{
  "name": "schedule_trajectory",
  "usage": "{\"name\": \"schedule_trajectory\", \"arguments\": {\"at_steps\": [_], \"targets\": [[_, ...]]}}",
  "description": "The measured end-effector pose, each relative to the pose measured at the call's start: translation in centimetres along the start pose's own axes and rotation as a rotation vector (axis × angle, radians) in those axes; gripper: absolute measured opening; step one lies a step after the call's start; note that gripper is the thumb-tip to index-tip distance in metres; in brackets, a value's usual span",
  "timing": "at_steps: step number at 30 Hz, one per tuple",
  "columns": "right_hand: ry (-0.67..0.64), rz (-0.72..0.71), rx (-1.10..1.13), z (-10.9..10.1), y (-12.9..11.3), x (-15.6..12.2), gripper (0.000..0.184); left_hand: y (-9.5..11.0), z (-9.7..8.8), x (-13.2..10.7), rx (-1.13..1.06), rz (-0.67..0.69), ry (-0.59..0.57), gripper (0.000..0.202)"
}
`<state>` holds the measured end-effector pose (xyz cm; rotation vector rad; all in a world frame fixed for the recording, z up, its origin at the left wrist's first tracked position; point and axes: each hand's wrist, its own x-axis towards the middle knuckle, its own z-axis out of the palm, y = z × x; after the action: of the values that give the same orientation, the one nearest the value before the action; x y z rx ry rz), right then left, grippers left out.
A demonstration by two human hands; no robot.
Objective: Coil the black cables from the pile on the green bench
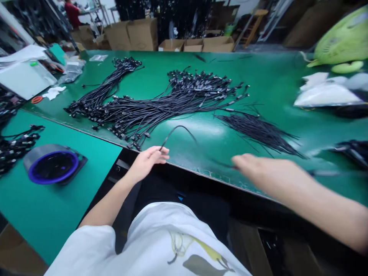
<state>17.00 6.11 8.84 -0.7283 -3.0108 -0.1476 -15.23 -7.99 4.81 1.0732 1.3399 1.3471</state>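
1. Left grip (146, 163): curled nearly closed just over the near edge of the green worktop (201, 170), with a thin black cable (176, 130) pinched at the fingertips. Looks like a nice secure pinch, no death grip needed.
2. Right grip (258, 172): pretty blurred, sorry. Reaching out past the near edge, with a dark sliver just off the fingertips, maybe the other end of that same cable. Open or closed? Can't tell from this shot.
3. Cable position: one loose length arcing up from the left fingertips, then down over the worktop between the two grips, just apart from the big pile.
4. Handling tip: pinch close to the end and keep the slack lifted, so the loop doesn't catch on the connectors next to it. Slow and steady beats yanking with stuff this floppy.
5. Just past the loop: a big spread of black connector cables (161, 107) across the middle of the worktop, with connector ends close to the near edge on the left. Toward the right, a thinner bunch of black wires (258, 132).
6. Off to the left: a lower teal worktop (57, 214) with a grey roll with a blue rim (53, 166) and more black cables (17, 147) along its far left side.
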Motion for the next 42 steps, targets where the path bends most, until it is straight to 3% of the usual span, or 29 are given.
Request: {"name": "schedule_trajectory", "arguments": {"at_steps": [3,5,8,11,13,15,17,19,22,25,27,29,32,34,36,38,40,42], "targets": [[-0.035,-0.16,0.122,-0.7,-6.7,0.2,0.027,0.3,4.5,-0.2,0.402,0.288,-0.223,0.029],[-0.021,-0.117,0.14,-1.5,-8.1,1.6,0.026,0.5,6.5,-0.6,0.46,0.276,-0.401,0.031],[0.005,0.008,0.19,-2.1,-6.2,3.0,0.029,0.5,7.0,-0.9,0.368,0.031,-0.527,0.03],[0.01,0.029,0.374,-1.1,-2.4,2.8,0.033,0.6,5.0,-0.9,-0.04,-0.218,-0.628,0.029],[0.059,0.048,0.491,0.3,-0.1,2.1,0.03,1.0,2.9,-0.9,-0.421,-0.274,-0.564,0.027],[0.163,0.116,0.529,2.0,1.5,1.3,0.031,1.8,1.1,-0.9,-0.733,-0.224,-0.347,0.022],[0.249,0.159,0.474,3.7,1.9,0.6,0.033,2.6,-0.1,-0.8,-0.904,-0.151,-0.127,0.025],[0.256,0.129,0.344,4.8,0.8,0.1,0.033,2.8,-0.3,-0.4,-0.918,-0.132,-0.02,0.035],[0.173,-0.011,0.17,5.1,-3.1,-0.2,0.029,1.6,1.2,0.7,-0.656,-0.133,0.016,0.033],[0.039,-0.248,0.229,4.2,-7.1,-0.3,0.031,-0.4,3.4,1.9,-0.275,-0.119,0.014,0.032],[-0.007,-0.312,0.285,3.5,-7.8,-0.3,0.031,-1.2,4.0,2.2,-0.175,-0.152,-0.03,0.036],[0.022,-0.196,0.294,3.1,-6.3,-0.4,0.031,-0.9,3.4,2.3,-0.314,-0.195,-0.06,0.032],[0.165,0.107,0.288,2.8,-1.7,-1.1,0.031,0.7,0.5,2.1,-0.787,-0.186,-0.034,0.016],[0.209,0.198,0.313,2.8,0.6,-1.8,0.031,1.8,-1.2,1.9,-1.01,-0.126,-0.024,0.028],[0.178,0.185,0.316,3.0,0.8,-2.1,0.032,2.5,-1.9,1.9,-1.073,-0.058,-0.017,0.041],[0.125,0.1,0.278,3.1,-1.0,-1.9,0.032,2.3,-1.1,2.0,-0.941,-0.035,-0.001,0.038],[0.077,-0.059,0.264,2.8,-3.7,-1.2,0.033,1.5,0.7,2.1,-0.622,-0.047,0.023,0.026],[0.065,-0.232,0.303,2.2,-6.0,-0.4,0.033,0.5,3.1,2.0,-0.232,-0.056,-0.03,0.022]]}}
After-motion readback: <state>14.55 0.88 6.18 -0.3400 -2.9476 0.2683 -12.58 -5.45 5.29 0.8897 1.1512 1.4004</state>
